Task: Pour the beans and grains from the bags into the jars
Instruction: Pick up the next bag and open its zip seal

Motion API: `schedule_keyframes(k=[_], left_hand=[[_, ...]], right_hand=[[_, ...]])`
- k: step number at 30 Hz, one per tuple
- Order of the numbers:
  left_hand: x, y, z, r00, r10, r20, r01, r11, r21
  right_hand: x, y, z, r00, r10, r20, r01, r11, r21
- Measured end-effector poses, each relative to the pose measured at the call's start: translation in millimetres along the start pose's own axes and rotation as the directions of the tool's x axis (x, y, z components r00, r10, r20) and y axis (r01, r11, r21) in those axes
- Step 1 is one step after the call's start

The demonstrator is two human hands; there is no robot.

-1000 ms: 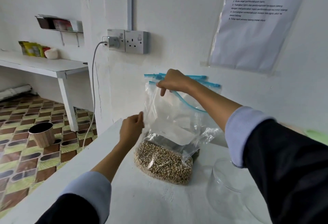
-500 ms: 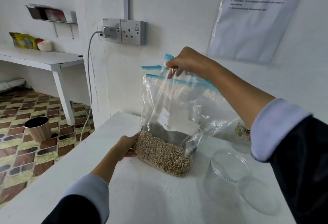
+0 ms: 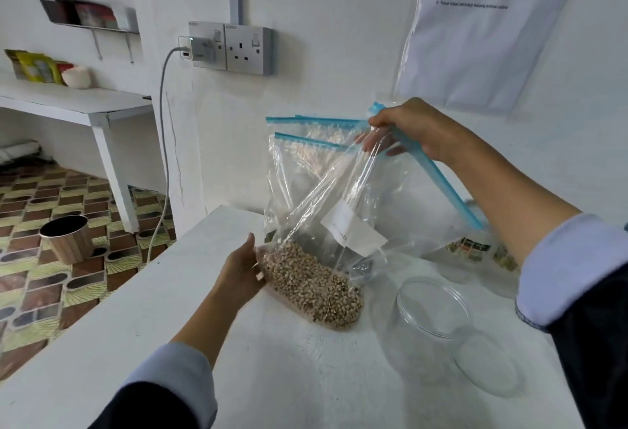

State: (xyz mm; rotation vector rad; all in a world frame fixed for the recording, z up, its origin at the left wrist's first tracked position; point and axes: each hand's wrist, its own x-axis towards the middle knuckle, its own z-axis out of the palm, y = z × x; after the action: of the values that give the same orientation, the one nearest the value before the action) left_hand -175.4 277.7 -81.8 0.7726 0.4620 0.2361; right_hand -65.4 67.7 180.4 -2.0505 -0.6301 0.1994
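Observation:
A clear zip bag of pale beans (image 3: 311, 284) with a blue seal strip and a white label stands tilted on the white table (image 3: 170, 309). My right hand (image 3: 404, 129) pinches the bag's top edge at the blue strip and holds it up. My left hand (image 3: 243, 272) cups the bag's lower left side, where the beans sit. A second clear zip bag (image 3: 299, 163) stands behind it against the wall. An open glass jar (image 3: 438, 330) stands on the table to the right of the beans, close to my right sleeve.
A printed packet (image 3: 475, 248) lies behind the jar near the wall. A wall socket with a plugged charger (image 3: 204, 47) and cable hangs to the left. Beyond the table's left edge are a patterned floor, a round bin (image 3: 66, 238) and a white side table (image 3: 68, 102).
My right hand has pulled the bag's top to the right and lower, tilting the bag. My left hand has gone from the bag's upper side down to its base.

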Motion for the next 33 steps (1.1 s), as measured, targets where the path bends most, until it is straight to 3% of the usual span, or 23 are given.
schedule_keyframes(k=[2, 6, 15, 18, 21, 23, 25, 28, 29, 31, 33], left_hand=[[2, -13, 5, 0.995, 0.032, 0.093, -0.023, 0.995, -0.102], [3, -20, 4, 0.995, 0.060, 0.074, -0.072, 0.982, 0.175], [4, -8, 15, 0.989, 0.120, 0.090, -0.112, 0.989, -0.094], [-2, 29, 35, 0.952, 0.252, 0.176, -0.222, 0.959, -0.176], [-7, 67, 53, 0.883, 0.398, 0.248, -0.406, 0.914, -0.020], [-8, 91, 60, 0.843, 0.483, 0.238, -0.535, 0.799, 0.274], [-9, 113, 66, 0.732, 0.602, 0.318, -0.660, 0.512, 0.550], [-15, 133, 80, 0.430, 0.732, 0.528, -0.745, -0.042, 0.666], [-15, 135, 83, 0.341, 0.764, 0.549, -0.742, -0.140, 0.655], [-17, 142, 89, 0.228, 0.819, 0.527, -0.746, -0.202, 0.635], [-20, 147, 95, 0.216, 0.867, 0.448, -0.782, -0.121, 0.612]], right_hand=[[-2, -1, -6, 1.000, -0.012, -0.023, 0.013, 1.000, 0.029], [-5, 0, -6, 1.000, -0.030, 0.008, 0.030, 0.999, -0.025], [-13, -4, -31, 0.993, -0.081, 0.088, 0.081, 0.997, 0.008], [-24, -10, -55, 0.985, -0.168, 0.042, 0.165, 0.984, 0.065], [-35, -10, -72, 0.970, -0.243, -0.016, 0.243, 0.961, 0.135], [-39, -7, -80, 0.961, -0.271, -0.049, 0.275, 0.948, 0.159], [-40, -1, -84, 0.955, -0.283, -0.085, 0.294, 0.937, 0.189], [-39, 8, -85, 0.925, -0.293, -0.241, 0.347, 0.911, 0.222], [-39, 11, -85, 0.904, -0.303, -0.301, 0.371, 0.907, 0.201], [-40, 14, -87, 0.877, -0.321, -0.357, 0.396, 0.905, 0.159], [-44, 15, -91, 0.887, -0.330, -0.322, 0.404, 0.893, 0.196]])
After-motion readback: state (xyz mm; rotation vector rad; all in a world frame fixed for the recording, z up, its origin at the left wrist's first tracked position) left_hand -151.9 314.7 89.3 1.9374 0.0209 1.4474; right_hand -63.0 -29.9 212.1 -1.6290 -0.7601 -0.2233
